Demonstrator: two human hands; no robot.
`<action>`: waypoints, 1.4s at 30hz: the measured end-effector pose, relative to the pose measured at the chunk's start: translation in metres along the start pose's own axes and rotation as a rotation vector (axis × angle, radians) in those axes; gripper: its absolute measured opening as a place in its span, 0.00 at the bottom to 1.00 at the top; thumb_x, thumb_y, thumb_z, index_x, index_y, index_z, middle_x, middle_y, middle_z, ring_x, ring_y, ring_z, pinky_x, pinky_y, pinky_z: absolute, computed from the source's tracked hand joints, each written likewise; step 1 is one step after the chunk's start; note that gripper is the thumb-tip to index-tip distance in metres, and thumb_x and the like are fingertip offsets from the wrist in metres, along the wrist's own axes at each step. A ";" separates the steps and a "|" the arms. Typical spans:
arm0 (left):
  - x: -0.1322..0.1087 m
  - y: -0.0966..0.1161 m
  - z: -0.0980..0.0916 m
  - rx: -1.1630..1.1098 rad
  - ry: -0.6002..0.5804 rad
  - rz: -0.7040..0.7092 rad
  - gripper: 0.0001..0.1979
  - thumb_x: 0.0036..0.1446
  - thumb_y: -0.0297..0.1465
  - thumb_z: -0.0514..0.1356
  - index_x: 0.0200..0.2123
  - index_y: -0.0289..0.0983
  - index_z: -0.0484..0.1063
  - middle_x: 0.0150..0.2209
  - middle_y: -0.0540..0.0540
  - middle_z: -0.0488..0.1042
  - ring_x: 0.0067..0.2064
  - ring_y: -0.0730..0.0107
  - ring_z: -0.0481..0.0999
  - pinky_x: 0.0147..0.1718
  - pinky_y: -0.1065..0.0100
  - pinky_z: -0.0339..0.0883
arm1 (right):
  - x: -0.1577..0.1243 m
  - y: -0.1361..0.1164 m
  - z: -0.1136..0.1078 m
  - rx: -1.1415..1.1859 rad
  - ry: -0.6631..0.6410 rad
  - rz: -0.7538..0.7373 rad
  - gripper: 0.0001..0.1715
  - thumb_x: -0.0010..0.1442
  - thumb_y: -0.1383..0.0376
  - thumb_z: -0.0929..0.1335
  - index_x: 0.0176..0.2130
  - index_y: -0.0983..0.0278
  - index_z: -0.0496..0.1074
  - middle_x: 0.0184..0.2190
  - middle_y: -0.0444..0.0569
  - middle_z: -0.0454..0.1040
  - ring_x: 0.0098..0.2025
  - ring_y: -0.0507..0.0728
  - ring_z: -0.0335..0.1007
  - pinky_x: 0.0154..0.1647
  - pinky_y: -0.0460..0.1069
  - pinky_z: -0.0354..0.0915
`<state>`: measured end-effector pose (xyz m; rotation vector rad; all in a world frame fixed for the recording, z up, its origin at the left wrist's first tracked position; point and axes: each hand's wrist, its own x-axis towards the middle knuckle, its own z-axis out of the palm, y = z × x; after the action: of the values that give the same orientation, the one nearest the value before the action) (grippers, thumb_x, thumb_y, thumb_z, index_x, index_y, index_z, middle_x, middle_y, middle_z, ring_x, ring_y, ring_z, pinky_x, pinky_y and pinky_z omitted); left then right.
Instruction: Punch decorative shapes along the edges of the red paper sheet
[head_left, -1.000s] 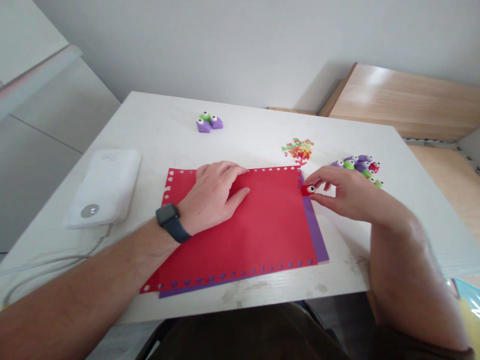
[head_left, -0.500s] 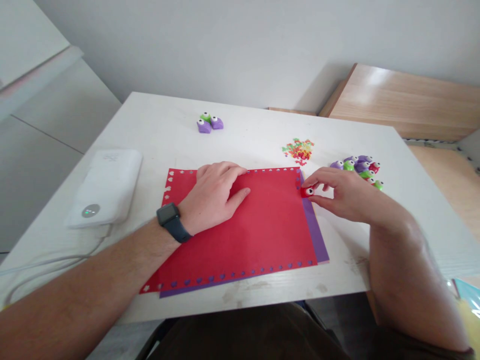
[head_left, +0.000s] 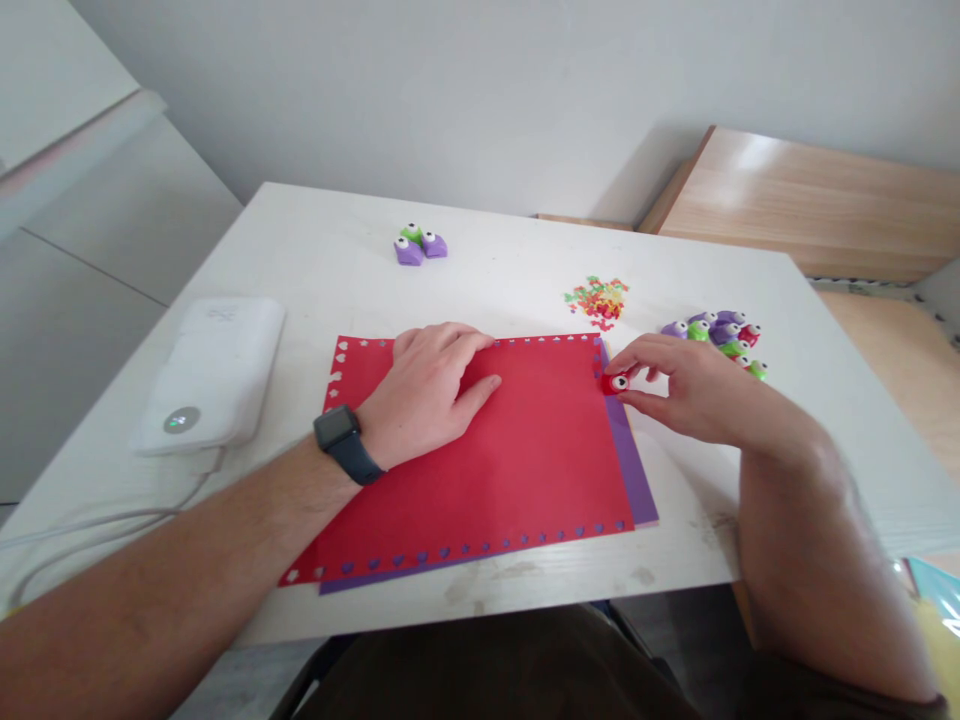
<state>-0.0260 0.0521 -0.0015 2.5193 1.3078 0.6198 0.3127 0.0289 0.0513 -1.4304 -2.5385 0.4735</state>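
Note:
A red sheet [head_left: 540,440] with small shapes cut along its edges lies on top of a purple sheet [head_left: 631,465]. My left hand [head_left: 431,390] rests on the upper part of the red sheet, fingers spread, holding nothing. At the sheet's right edge, my right hand [head_left: 675,385] grips a small red punch [head_left: 616,383] between thumb and fingers. Beyond the sheet is a pile of tiny colored cutouts [head_left: 598,300]. Several purple, green and red punches [head_left: 724,330] stand in a group just past my right hand.
On the white table [head_left: 322,260], one green and two purple punches [head_left: 420,246] stand at the back. A white power bank [head_left: 214,370] with a cable [head_left: 172,512] lies at the left. Wooden boards [head_left: 817,205] are behind the table's right side.

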 end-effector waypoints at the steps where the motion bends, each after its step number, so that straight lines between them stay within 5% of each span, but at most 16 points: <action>1: 0.000 0.000 0.000 -0.003 0.001 0.000 0.18 0.70 0.38 0.59 0.58 0.37 0.72 0.58 0.39 0.76 0.61 0.50 0.74 0.63 0.46 0.63 | 0.000 0.000 0.000 0.001 0.001 0.001 0.09 0.65 0.65 0.72 0.47 0.59 0.80 0.45 0.51 0.83 0.40 0.59 0.79 0.43 0.54 0.73; 42: 0.001 0.001 -0.001 -0.020 -0.015 -0.018 0.17 0.70 0.39 0.59 0.58 0.40 0.72 0.59 0.39 0.76 0.62 0.48 0.74 0.63 0.45 0.63 | -0.002 -0.001 -0.001 -0.014 -0.025 0.028 0.10 0.64 0.62 0.72 0.46 0.58 0.79 0.44 0.50 0.83 0.43 0.60 0.80 0.44 0.54 0.73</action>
<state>-0.0251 0.0520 -0.0002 2.4885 1.3111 0.6060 0.3131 0.0267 0.0529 -1.4762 -2.5491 0.4818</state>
